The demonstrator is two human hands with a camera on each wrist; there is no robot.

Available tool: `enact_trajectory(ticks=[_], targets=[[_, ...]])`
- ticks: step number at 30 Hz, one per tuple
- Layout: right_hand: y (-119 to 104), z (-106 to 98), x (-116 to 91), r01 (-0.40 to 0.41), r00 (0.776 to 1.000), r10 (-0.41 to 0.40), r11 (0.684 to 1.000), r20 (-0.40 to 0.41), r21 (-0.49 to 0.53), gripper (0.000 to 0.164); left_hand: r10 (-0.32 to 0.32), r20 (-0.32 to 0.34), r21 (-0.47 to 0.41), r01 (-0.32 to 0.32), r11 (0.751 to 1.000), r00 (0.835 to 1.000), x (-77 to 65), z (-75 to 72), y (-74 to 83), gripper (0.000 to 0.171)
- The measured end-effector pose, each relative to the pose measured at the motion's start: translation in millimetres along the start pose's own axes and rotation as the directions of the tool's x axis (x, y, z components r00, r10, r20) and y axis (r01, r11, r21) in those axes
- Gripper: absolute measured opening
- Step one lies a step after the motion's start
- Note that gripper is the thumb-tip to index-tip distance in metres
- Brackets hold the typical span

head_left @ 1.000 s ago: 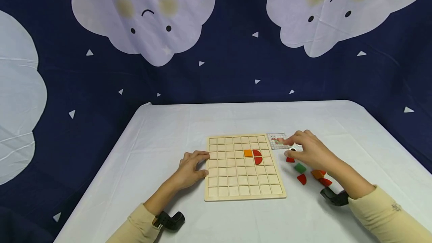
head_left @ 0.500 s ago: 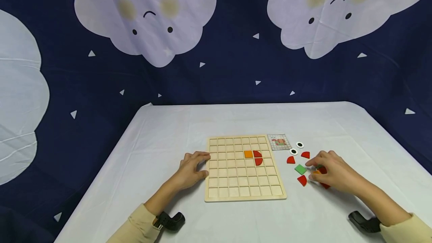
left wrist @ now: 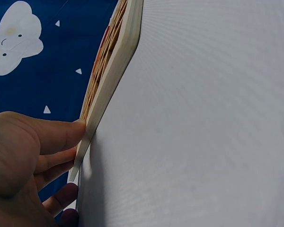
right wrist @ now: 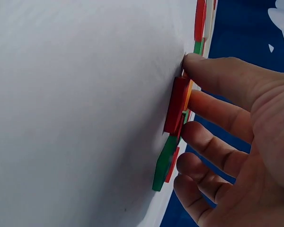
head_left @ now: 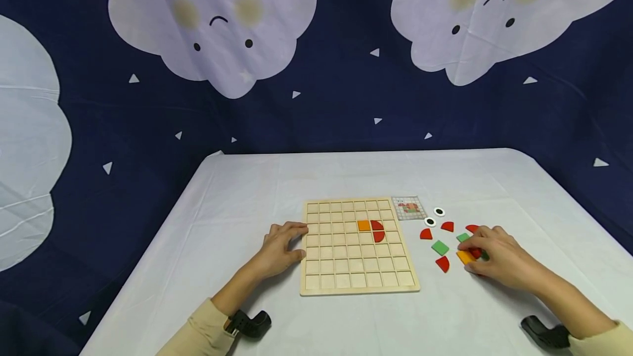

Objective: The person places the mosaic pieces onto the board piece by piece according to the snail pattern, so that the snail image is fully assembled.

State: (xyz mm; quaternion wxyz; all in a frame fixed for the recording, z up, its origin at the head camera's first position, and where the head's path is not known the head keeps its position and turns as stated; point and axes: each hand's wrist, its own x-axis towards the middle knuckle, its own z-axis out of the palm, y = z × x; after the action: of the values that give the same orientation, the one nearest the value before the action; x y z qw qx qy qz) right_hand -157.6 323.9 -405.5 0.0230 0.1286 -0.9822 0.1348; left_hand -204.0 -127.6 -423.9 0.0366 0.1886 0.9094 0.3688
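A square wooden grid board [head_left: 338,264] lies on the white table with an orange square tile [head_left: 364,226] and two red quarter-circle tiles [head_left: 378,236] in its cells. My left hand [head_left: 278,250] rests its fingertips and thumb against the board's left edge; in the left wrist view the thumb touches the wooden rim [left wrist: 106,90]. On the right, my right hand [head_left: 501,257] is low over a small group of tiles. Its thumb and index finger are at opposite edges of another orange square tile [head_left: 466,257]. A red tile [right wrist: 177,105] and a green tile [right wrist: 164,163] lie by its fingers.
A small picture card [head_left: 409,208] lies by the board's upper right corner. Close to it are two round eye pieces [head_left: 430,222]. Several red quarter-circles [head_left: 443,264] and green tiles [head_left: 440,248] are scattered between board and right hand. A dark cloud-print cloth [head_left: 341,98] hangs behind.
My right hand has come from beside the card down and right to the tile group, whose pieces are now more spread out. My left hand stays at the board's edge.
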Motion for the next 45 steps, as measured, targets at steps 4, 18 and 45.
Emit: enact_trajectory(ticks=[4,18,45], targets=[[2.8,-0.6,-2.1,-0.02,1.0,0.02,1.0,0.004,0.0,0.029,0.002,-0.001,0.003,-0.002,1.0,1.0,0.1,0.0,-0.2,0.049],[2.7,-1.8,0.9,-0.001,0.999,0.001,1.0,-0.038,0.006,0.023,0.006,-0.009,0.016,-0.006,1.0,1.0,0.5,0.2,-0.4,0.048],[-107.4,10.9,73.1,0.237,0.968,-0.225,0.964,-0.108,0.122,0.017,0.003,-0.006,0.002,-0.003,1.0,1.0,0.5,1.4,-0.5,0.049]])
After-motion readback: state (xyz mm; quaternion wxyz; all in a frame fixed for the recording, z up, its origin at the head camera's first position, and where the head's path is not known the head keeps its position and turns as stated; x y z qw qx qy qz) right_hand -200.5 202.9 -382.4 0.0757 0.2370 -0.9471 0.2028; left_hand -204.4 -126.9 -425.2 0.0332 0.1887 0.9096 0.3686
